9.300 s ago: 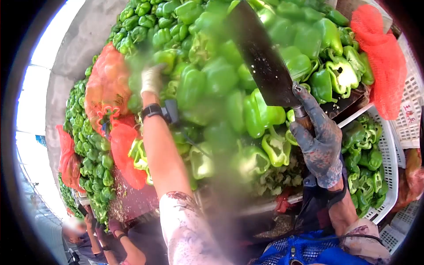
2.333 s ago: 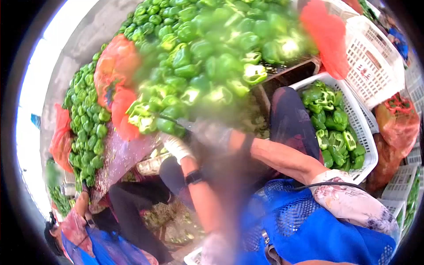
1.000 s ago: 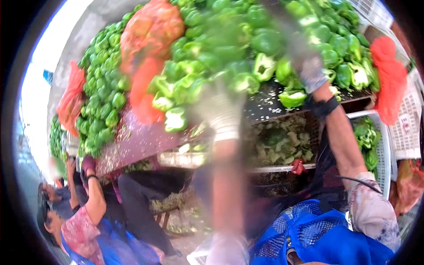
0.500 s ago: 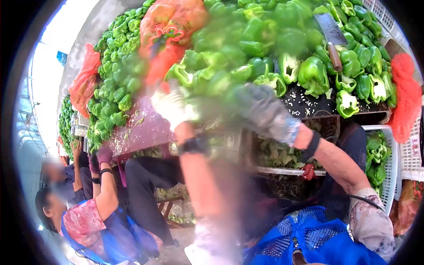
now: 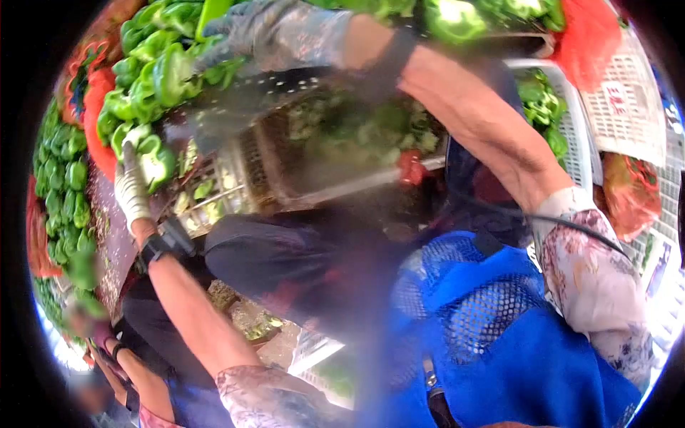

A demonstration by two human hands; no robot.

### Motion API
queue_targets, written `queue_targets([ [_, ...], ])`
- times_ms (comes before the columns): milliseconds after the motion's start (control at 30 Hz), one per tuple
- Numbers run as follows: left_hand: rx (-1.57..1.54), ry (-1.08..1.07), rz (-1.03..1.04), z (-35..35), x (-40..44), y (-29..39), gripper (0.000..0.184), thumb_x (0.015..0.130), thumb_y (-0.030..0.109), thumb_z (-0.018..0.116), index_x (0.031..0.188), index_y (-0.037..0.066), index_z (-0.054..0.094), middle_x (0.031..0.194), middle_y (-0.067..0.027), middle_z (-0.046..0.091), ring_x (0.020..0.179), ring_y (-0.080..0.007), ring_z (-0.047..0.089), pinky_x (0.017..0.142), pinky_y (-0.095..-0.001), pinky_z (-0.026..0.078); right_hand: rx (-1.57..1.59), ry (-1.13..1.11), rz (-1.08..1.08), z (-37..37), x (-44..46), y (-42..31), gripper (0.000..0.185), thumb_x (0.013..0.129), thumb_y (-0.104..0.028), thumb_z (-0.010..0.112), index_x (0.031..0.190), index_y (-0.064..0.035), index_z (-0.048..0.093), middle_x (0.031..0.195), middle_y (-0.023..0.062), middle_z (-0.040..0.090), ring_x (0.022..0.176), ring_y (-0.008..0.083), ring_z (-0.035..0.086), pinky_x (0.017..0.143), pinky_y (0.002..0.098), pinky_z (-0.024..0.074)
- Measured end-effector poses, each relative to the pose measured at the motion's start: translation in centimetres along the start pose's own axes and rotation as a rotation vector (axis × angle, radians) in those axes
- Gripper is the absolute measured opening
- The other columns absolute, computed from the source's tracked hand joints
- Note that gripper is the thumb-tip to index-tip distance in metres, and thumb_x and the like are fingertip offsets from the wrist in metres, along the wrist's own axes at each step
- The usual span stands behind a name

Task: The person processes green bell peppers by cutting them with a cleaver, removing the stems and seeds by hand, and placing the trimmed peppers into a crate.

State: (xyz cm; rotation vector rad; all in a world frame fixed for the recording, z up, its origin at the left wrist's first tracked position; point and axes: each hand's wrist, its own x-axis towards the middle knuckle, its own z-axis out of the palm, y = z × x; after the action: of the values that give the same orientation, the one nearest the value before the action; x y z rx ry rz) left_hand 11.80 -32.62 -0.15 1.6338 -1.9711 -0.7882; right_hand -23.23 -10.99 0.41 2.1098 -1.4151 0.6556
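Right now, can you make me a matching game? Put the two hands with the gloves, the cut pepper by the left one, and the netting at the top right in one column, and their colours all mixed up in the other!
Things:
1. left hand
2. right hand
3. cut pepper by the left hand's fingertips
4. netting at the upper right

Colours:
A. red
B. gloved in whitish
C. green outside, pale inside
D. gloved in blotchy grey

Right pairs: 1-B, 2-D, 3-C, 4-A
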Motion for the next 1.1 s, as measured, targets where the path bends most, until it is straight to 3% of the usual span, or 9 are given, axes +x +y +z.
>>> queue_targets([
  [100,-0.070,-0.128,-0.014,-1.4,0.5,-0.8,0.073,0.089,0.058,0.057,0.130,-0.002,0.055,0.120,-0.0118,0.063,0.101,-0.0204,0.058,0.093,-0.0308,0.043,0.498,-0.389,0.314,-8.3,-0.3,-1.1,0.037,0.091,-0.031,0.057,0.128,-0.0263,0.058,0.126,0.0116,0.060,0.108,0.0239,0.061,0.092,0.0369,0.0491],
  [167,-0.119,-0.085,0.033,-2.5,-0.7,0.0,0.068,0.090,0.053,0.059,0.131,-0.001,0.055,0.120,-0.0100,0.063,0.103,-0.0207,0.058,0.095,-0.0311,0.042,0.673,-0.740,0.350,-15.0,-2.9,-2.7,0.028,0.093,-0.030,0.057,0.114,-0.0131,0.065,0.104,0.0144,0.067,0.087,0.0239,0.066,0.076,0.0319,0.0546],
  [233,0.083,-0.004,0.178,-4.6,-2.8,1.2,0.061,0.091,0.051,0.059,0.127,0.002,0.060,0.121,-0.0109,0.064,0.107,-0.0207,0.056,0.097,-0.0312,0.040,0.483,-0.807,-0.271,-10.8,-8.0,-2.2,0.024,0.093,-0.025,0.057,0.100,-0.0048,0.068,0.094,0.0148,0.069,0.079,0.0260,0.066,0.071,0.0335,0.0555],
  [300,-0.228,0.140,0.090,-5.3,-6.6,5.0,0.048,0.092,0.042,0.061,0.117,0.002,0.066,0.112,-0.0102,0.069,0.098,-0.0168,0.061,0.088,-0.0288,0.045,0.386,-1.281,0.357,-9.7,-10.2,-3.4,0.023,0.092,-0.020,0.057,0.099,-0.0014,0.069,0.094,0.0134,0.069,0.081,0.0274,0.068,0.072,0.0366,0.0565],
  [433,-0.295,0.111,0.276,-3.4,-17.6,14.1,0.036,0.093,0.036,0.062,0.100,0.002,0.072,0.093,-0.0085,0.071,0.079,-0.0119,0.063,0.076,-0.0261,0.049,0.241,-1.497,0.338,4.3,-18.4,-3.5,0.028,0.089,-0.015,0.058,0.112,-0.0060,0.070,0.113,0.0102,0.069,0.103,0.0269,0.066,0.084,0.0416,0.0548],
  [633,-0.273,-0.322,0.511,5.2,-22.9,17.8,0.024,0.092,0.022,0.062,0.103,0.003,0.072,0.095,-0.0051,0.070,0.081,-0.0121,0.063,0.074,-0.0266,0.051,0.361,-1.158,0.479,9.8,-25.2,-1.4,0.033,0.085,-0.024,0.059,0.115,-0.0134,0.070,0.118,0.0063,0.067,0.107,0.0238,0.064,0.092,0.0372,0.0494],
  [867,-0.026,-0.592,0.335,23.1,-20.4,8.9,0.036,0.087,0.032,0.067,0.107,0.003,0.070,0.100,-0.0135,0.071,0.095,-0.0233,0.066,0.084,-0.0338,0.050,1.014,-0.621,0.755,-13.6,-12.3,-4.7,0.025,0.079,-0.020,0.063,0.098,-0.0068,0.071,0.119,0.0182,0.062,0.101,0.0291,0.064,0.088,0.0361,0.0506],
  [967,0.422,-0.645,0.481,26.7,-20.9,8.3,0.066,0.079,0.051,0.069,0.126,0.006,0.059,0.121,-0.0189,0.063,0.107,-0.0308,0.063,0.090,-0.0361,0.048,0.796,-0.200,0.124,-16.0,-13.5,-5.0,0.028,0.074,-0.012,0.067,0.101,-0.0044,0.069,0.122,0.0180,0.061,0.103,0.0321,0.063,0.089,0.0362,0.0507],
  [1100,0.202,-0.703,0.401,31.2,-20.6,5.2,0.070,0.082,0.047,0.068,0.134,0.006,0.050,0.118,-0.0154,0.066,0.105,-0.0281,0.063,0.089,-0.0340,0.049,0.723,-0.091,0.210,-18.1,-13.9,-6.4,0.035,0.069,-0.002,0.069,0.104,-0.0043,0.067,0.127,0.0162,0.059,0.107,0.0332,0.062,0.090,0.0376,0.0509],
])
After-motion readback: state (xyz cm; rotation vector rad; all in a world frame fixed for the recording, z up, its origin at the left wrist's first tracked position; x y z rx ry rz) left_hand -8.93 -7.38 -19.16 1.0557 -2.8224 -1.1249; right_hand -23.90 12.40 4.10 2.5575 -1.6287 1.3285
